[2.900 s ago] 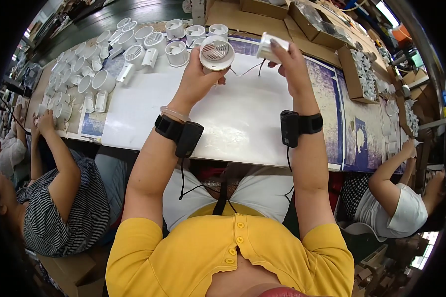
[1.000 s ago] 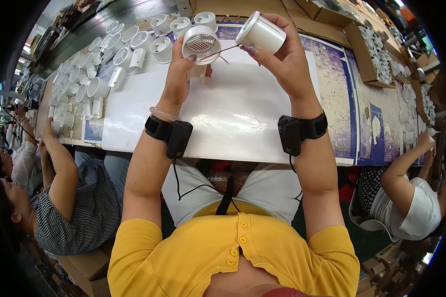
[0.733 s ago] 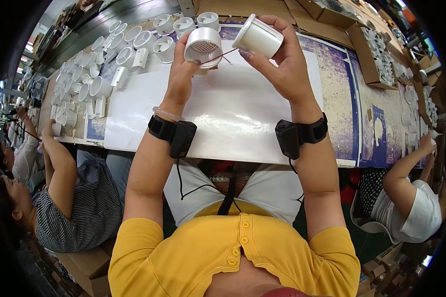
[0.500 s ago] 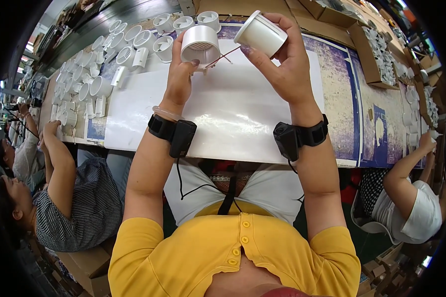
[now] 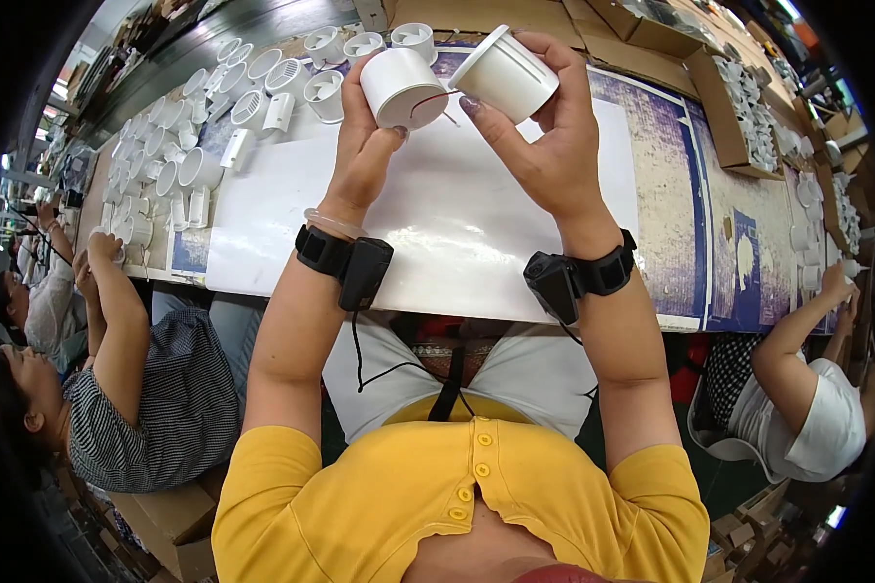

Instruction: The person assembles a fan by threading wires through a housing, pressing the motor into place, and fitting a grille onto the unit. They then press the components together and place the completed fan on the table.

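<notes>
White cylinder (image 5: 397, 82) sits gripped in left hand (image 5: 362, 160), flanged cylinder (image 5: 508, 78) in right hand (image 5: 554, 155), carton (image 5: 711, 109) holding white parts (image 5: 747, 112).

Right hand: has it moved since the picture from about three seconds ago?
Yes. Judged against the cardboard box at right, the right hand has shifted leftward, toward the left hand.

left-hand cup (image 5: 396, 80): tilted further, grille now hidden | right-hand cup (image 5: 510, 80): nearer it
</notes>
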A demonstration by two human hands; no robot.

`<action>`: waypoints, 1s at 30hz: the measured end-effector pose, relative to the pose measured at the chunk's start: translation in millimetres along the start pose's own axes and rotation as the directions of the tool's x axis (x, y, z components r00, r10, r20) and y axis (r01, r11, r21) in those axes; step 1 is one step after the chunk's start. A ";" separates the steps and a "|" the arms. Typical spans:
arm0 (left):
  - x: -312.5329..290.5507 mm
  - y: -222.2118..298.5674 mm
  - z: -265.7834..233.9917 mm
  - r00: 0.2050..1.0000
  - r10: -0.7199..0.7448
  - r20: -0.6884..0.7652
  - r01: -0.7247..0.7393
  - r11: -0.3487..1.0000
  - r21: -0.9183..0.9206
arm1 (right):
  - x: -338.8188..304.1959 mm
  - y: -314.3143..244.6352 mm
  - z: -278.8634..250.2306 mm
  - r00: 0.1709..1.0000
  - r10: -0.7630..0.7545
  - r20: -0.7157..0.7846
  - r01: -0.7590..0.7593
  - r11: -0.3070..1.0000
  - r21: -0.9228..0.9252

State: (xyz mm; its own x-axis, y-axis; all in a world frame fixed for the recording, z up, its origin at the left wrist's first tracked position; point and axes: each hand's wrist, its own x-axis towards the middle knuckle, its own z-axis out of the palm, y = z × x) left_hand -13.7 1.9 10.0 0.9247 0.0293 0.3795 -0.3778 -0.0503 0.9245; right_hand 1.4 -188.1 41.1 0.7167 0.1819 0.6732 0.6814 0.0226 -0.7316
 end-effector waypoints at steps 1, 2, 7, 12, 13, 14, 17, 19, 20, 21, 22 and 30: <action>-0.3 1.1 0.0 0.999 0.037 0.004 -0.038 0.998 0.044 | 0.0 0.1 0.2 1.000 0.011 0.002 -0.012 1.000 0.014; -0.4 0.2 -0.4 0.999 0.037 0.003 -0.037 0.998 0.043 | 0.0 0.0 0.3 1.000 0.012 0.003 -0.012 1.000 0.014; 1.1 -7.6 -2.5 0.993 0.112 0.033 -0.114 0.991 0.073 | 0.9 -4.8 -0.4 0.999 0.050 0.021 -0.051 0.998 0.046; 1.2 -6.2 -1.2 0.991 0.134 0.024 -0.136 0.985 0.102 | 1.1 -2.6 -1.3 1.000 0.023 0.011 -0.023 0.999 0.029; 1.2 -5.9 -0.9 0.991 0.133 0.021 -0.135 0.985 0.105 | 1.2 -1.5 -1.5 1.000 0.000 -0.003 0.000 1.000 0.025; 1.2 -6.1 -1.2 0.991 0.134 0.021 -0.135 0.985 0.105 | 1.1 -1.2 -2.0 1.000 0.000 -0.003 0.000 1.000 0.025; 0.9 -6.0 -2.8 0.990 0.139 0.032 -0.140 0.989 0.047 | 1.4 -1.4 -3.1 1.000 -0.018 -0.011 0.018 1.000 0.020; 1.5 -6.1 -2.8 0.989 0.142 0.033 -0.144 0.988 0.059 | 1.5 -2.0 -3.2 1.000 -0.020 -0.014 0.020 1.000 0.022; 1.7 -6.6 -2.8 0.989 0.144 0.034 -0.146 0.987 0.071 | 1.2 -2.0 -3.1 1.000 -0.021 -0.018 0.021 0.999 0.025; 1.8 -6.7 -2.6 0.989 0.146 0.034 -0.148 0.986 0.082 | 1.0 -2.0 -3.0 1.000 -0.021 -0.021 0.022 0.999 0.027; 1.9 -6.4 -2.4 0.989 0.146 0.034 -0.148 0.986 0.082 | 0.8 -1.7 -2.7 1.000 -0.021 -0.021 0.022 0.999 0.027; 1.9 -4.4 -0.4 0.983 0.178 0.043 -0.183 0.974 0.132 | -0.5 -5.1 0.9 0.999 0.015 0.038 -0.019 0.993 0.113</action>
State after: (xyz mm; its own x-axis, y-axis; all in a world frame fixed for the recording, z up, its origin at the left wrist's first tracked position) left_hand -10.4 2.6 6.6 0.8436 -0.0230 0.5365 -0.5309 -0.1860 0.8268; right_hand -2.5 -187.4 44.4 0.7205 0.2193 0.6578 0.6465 0.1304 -0.7517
